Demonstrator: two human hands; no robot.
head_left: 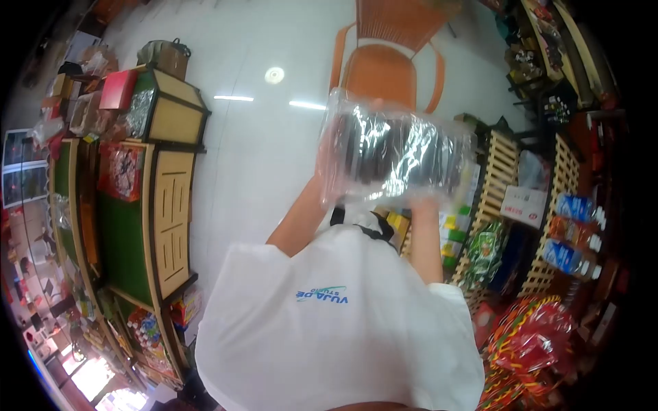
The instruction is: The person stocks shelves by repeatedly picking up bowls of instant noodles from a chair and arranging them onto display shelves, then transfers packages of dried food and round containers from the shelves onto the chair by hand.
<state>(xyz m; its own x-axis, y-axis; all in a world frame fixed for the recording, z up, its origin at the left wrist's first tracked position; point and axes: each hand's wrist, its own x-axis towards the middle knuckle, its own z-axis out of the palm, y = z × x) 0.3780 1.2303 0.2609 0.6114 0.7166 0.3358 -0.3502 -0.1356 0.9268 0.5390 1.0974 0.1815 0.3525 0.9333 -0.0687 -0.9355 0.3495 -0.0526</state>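
One clear-wrapped pack of dark items [401, 152] is held up between the hands, long axis roughly left to right. Left hand [327, 145] is clamped on its left end; right hand [425, 204] touches its near edge toward the right end, finger closure hidden, cannot tell. Orange chair [380, 68] lies beyond both hands.
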